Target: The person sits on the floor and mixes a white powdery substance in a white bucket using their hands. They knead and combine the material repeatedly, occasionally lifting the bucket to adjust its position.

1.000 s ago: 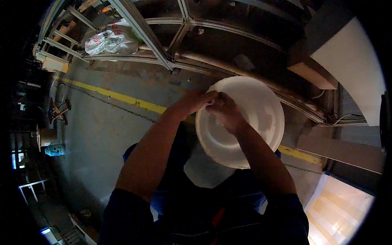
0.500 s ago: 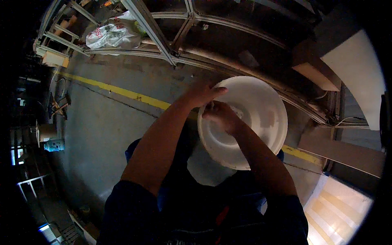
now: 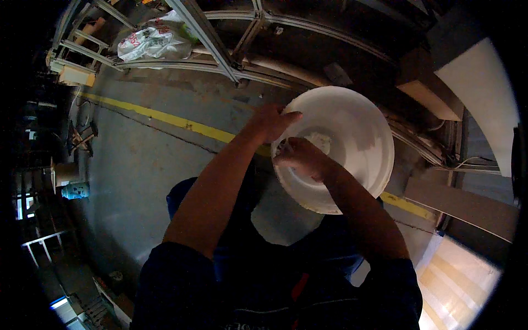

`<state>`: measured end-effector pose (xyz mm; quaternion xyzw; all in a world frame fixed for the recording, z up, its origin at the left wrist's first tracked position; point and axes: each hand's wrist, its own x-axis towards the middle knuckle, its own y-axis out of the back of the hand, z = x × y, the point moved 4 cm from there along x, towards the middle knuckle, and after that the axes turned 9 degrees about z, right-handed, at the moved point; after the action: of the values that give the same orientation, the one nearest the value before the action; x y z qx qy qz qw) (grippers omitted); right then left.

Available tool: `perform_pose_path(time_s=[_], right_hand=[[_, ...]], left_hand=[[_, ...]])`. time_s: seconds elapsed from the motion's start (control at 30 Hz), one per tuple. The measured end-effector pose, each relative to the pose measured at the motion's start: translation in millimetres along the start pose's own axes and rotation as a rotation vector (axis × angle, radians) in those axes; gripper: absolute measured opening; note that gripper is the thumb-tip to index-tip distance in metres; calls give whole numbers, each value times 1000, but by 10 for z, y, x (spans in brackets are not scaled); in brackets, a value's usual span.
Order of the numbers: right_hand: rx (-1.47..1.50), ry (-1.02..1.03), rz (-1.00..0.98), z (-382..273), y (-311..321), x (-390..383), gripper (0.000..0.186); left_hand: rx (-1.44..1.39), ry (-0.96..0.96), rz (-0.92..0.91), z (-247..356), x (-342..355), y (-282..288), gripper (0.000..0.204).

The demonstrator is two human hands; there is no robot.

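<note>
A large white round tub is tilted over my knees, its hollow inside facing me and its rim rough in places. My left hand grips the tub's left rim, with the thumb on the inner side and the fingers mostly hidden behind. Just below it, my right hand is closed inside the tub, close against the same stretch of rim. Something small and shiny shows at its fingertips, too dark to name. A pale rough patch lies on the tub's bottom.
A metal frame rack runs along the far side, with a white plastic bag on it. A yellow line crosses the grey floor. Cardboard boxes stand at the right, near a lit striped panel.
The tub has shifted up and slightly right and tipped so its inside shows more. Both hands stay at its left rim, the right one moving slightly.
</note>
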<state>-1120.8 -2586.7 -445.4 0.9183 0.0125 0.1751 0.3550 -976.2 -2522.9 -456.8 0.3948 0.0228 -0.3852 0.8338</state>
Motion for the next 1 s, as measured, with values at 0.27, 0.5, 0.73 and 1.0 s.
perform_pose_path(time_s=[0.27, 0.5, 0.73, 1.0], right_hand=[[306, -527, -48, -138, 175, -50, 43], [404, -659, -41, -112, 1, -65, 45], [108, -152, -8, -115, -100, -62, 36], [257, -755, 168, -321, 59, -81, 31]], left_hand=[[29, 70, 6, 172, -144, 53, 66], [12, -102, 55, 71, -65, -45, 74], [-7, -55, 44, 30, -64, -65, 80], [-42, -11, 78, -97, 10, -215, 94]])
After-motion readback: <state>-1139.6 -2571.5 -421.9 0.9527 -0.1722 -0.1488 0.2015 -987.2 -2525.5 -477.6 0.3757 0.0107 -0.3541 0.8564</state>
